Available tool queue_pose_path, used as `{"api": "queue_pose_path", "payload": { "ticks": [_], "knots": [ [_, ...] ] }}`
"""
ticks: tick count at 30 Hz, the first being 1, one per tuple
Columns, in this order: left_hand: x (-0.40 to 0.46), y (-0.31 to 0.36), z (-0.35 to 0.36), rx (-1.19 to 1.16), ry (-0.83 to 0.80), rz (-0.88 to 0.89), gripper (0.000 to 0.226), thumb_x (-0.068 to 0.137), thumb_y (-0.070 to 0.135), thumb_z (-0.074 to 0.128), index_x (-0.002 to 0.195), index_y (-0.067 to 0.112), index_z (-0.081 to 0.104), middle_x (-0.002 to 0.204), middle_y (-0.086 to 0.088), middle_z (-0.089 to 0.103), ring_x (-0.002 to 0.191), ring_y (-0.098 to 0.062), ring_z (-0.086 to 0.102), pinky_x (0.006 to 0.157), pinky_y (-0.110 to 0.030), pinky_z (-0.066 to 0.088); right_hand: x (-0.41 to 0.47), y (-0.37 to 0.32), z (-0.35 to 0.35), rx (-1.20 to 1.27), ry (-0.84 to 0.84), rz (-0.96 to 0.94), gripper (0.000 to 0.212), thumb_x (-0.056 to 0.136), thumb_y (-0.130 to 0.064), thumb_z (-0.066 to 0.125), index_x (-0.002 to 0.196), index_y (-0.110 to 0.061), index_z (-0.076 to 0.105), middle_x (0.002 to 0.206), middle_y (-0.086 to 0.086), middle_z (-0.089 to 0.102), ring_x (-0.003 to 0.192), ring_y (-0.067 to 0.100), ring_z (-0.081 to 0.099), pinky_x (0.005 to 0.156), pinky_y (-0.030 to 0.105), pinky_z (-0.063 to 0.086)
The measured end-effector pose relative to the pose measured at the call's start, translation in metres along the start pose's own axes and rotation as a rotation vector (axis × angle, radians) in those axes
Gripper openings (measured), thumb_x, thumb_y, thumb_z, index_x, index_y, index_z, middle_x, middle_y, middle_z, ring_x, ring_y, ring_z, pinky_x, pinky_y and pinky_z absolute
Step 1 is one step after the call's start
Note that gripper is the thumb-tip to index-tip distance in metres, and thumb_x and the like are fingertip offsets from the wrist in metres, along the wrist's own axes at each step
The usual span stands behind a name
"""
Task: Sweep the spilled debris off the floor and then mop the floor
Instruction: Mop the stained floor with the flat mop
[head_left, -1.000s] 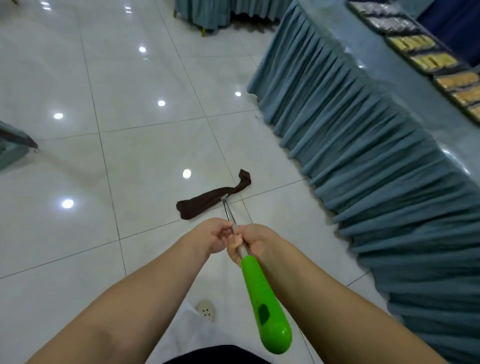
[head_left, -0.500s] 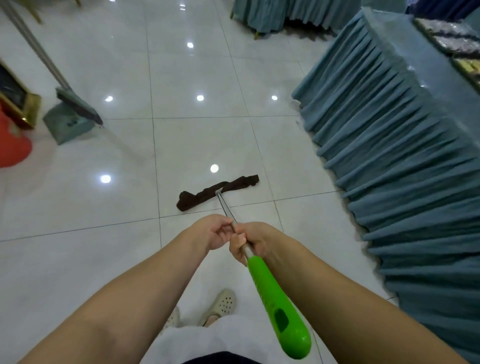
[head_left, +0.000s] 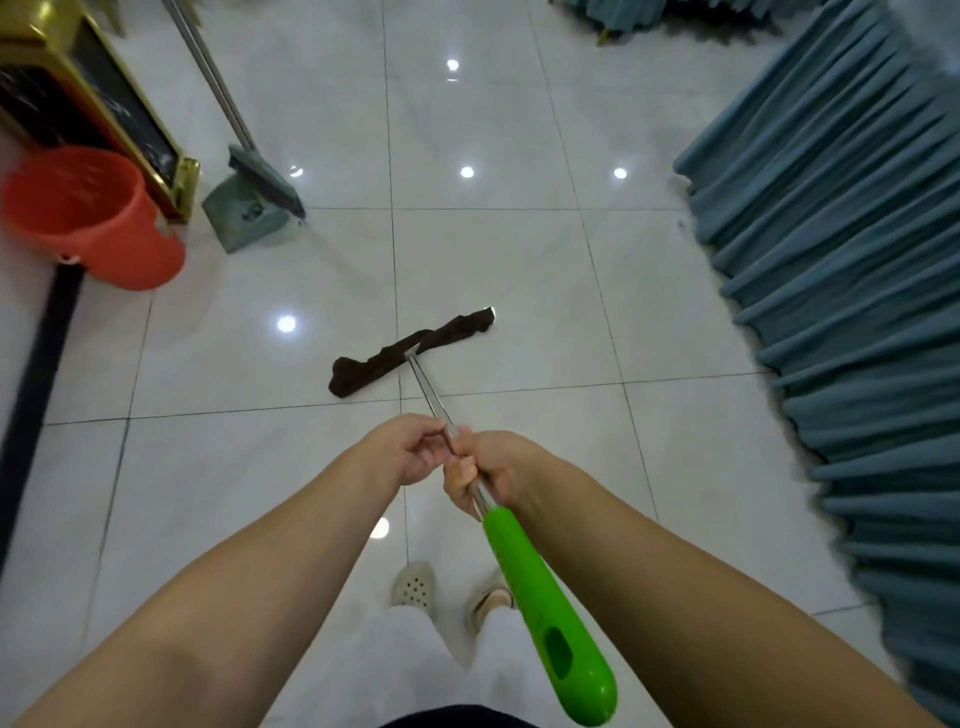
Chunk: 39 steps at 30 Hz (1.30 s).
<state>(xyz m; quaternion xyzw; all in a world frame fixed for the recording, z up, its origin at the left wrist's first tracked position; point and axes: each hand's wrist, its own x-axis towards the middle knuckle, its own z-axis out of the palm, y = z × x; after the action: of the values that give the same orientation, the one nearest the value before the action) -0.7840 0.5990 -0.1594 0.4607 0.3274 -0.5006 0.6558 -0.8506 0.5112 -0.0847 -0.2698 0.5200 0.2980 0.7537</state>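
Glossy tiles (head_left: 519, 270) look debris-free (broom (head_left: 260, 176) parked aside). Left hand (head_left: 410, 449) and right hand (head_left: 480, 470) clench the mop handle (head_left: 545, 613) closely, pushing its cloth (head_left: 405, 351).

Glossy tiled floor (head_left: 218, 467), shiny metal mop shaft (head_left: 428, 392), brown cloth head (head_left: 405, 351)

You are looking at a bright, evenly lit scene; overhead lamps show as small white glare spots on the glossy floor (head_left: 519, 249). Shadows are faint. The wide lens bends the edges, where the bucket (head_left: 88, 218) and table skirt (head_left: 841, 291) smear with motion blur.
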Motion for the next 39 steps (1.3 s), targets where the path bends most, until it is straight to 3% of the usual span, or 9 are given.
{"api": "queue_pose_path", "payload": {
  "ticks": [3, 7, 10, 14, 20, 28, 31, 35, 39],
  "knots": [
    [0.004, -0.007, -0.006, -0.015, -0.018, 0.001, 0.029, 0.100, -0.001, 0.032, 0.078, -0.008, 0.050, 0.054, -0.017, 0.065, 0.041, -0.019, 0.065, 0.079, -0.029, 0.054, 0.003, 0.010, -0.002, 0.038, 0.027, -0.021, 0.019, 0.101, -0.011, 0.037, 0.100, -0.029, 0.044, 0.033, 0.001, 0.044, 0.023, 0.005, 0.031, 0.027, 0.007, 0.027],
    [0.007, -0.018, 0.000, -0.007, -0.010, -0.022, 0.025, 0.100, 0.000, 0.032, 0.083, -0.008, 0.048, 0.080, -0.020, 0.059, 0.044, -0.020, 0.066, 0.068, -0.032, 0.057, -0.002, 0.017, -0.017, 0.091, 0.051, -0.033, 0.016, 0.101, -0.013, 0.043, 0.100, -0.029, 0.047, 0.034, 0.000, 0.047, 0.023, 0.005, 0.032, 0.027, 0.008, 0.028],
    [0.005, -0.034, 0.011, 0.013, -0.015, -0.039, 0.023, 0.099, -0.001, 0.033, 0.083, -0.007, 0.048, 0.067, -0.020, 0.064, 0.045, -0.021, 0.067, 0.058, -0.032, 0.059, -0.012, 0.022, -0.036, 0.131, 0.065, -0.051, 0.019, 0.100, -0.010, 0.042, 0.096, -0.028, 0.048, 0.034, 0.002, 0.047, 0.022, 0.006, 0.032, 0.027, 0.007, 0.028],
    [0.000, -0.060, 0.032, 0.014, -0.037, -0.067, 0.026, 0.100, 0.001, 0.033, 0.082, -0.009, 0.050, 0.053, -0.019, 0.065, 0.048, -0.024, 0.067, 0.088, -0.029, 0.050, -0.030, 0.031, -0.066, 0.227, 0.069, -0.086, 0.022, 0.099, -0.006, 0.042, 0.101, -0.027, 0.049, 0.045, 0.003, 0.049, 0.022, 0.008, 0.032, 0.028, 0.007, 0.030],
    [-0.007, -0.122, 0.090, 0.064, -0.063, -0.101, 0.028, 0.100, 0.003, 0.034, 0.082, -0.008, 0.051, 0.051, -0.018, 0.065, 0.039, -0.021, 0.065, 0.037, -0.026, 0.052, -0.068, 0.044, -0.141, 0.321, 0.039, -0.108, 0.015, 0.100, -0.008, 0.045, 0.095, -0.022, 0.050, 0.062, 0.003, 0.044, 0.021, 0.009, 0.033, 0.029, 0.006, 0.029],
    [-0.008, -0.221, 0.177, 0.184, -0.093, -0.167, 0.029, 0.100, 0.002, 0.034, 0.077, -0.008, 0.049, 0.042, -0.016, 0.060, 0.027, -0.019, 0.055, 0.028, -0.019, 0.042, -0.121, 0.072, -0.254, 0.450, 0.090, -0.179, 0.011, 0.102, -0.010, 0.040, 0.108, -0.017, 0.047, 0.065, 0.007, 0.047, 0.020, 0.010, 0.037, 0.027, 0.007, 0.031],
    [-0.009, -0.251, 0.205, 0.236, -0.113, -0.196, 0.032, 0.100, 0.002, 0.036, 0.072, -0.006, 0.050, 0.039, -0.015, 0.058, 0.024, -0.018, 0.052, 0.027, -0.017, 0.041, -0.137, 0.079, -0.285, 0.507, 0.129, -0.189, 0.011, 0.103, -0.012, 0.039, 0.103, -0.014, 0.049, 0.049, 0.011, 0.050, 0.019, 0.012, 0.036, 0.026, 0.008, 0.032],
    [-0.012, -0.286, 0.233, 0.361, -0.178, -0.184, 0.064, 0.097, -0.003, 0.038, 0.035, -0.004, 0.055, 0.034, -0.009, 0.053, 0.024, -0.011, 0.049, 0.034, -0.015, 0.045, -0.157, 0.085, -0.317, 0.573, 0.124, -0.201, 0.029, 0.101, -0.009, 0.037, 0.077, -0.001, 0.050, 0.038, 0.011, 0.048, 0.018, 0.011, 0.035, 0.025, 0.009, 0.032],
    [-0.020, -0.309, 0.253, 0.523, -0.138, -0.104, 0.034, 0.095, -0.004, 0.041, 0.064, -0.004, 0.055, 0.047, -0.008, 0.057, 0.030, -0.010, 0.052, 0.035, -0.016, 0.047, -0.178, 0.090, -0.345, 0.593, 0.135, -0.277, 0.021, 0.097, -0.001, 0.043, 0.080, 0.006, 0.051, 0.054, 0.018, 0.054, 0.023, 0.018, 0.048, 0.029, 0.015, 0.043]
  ]
}}
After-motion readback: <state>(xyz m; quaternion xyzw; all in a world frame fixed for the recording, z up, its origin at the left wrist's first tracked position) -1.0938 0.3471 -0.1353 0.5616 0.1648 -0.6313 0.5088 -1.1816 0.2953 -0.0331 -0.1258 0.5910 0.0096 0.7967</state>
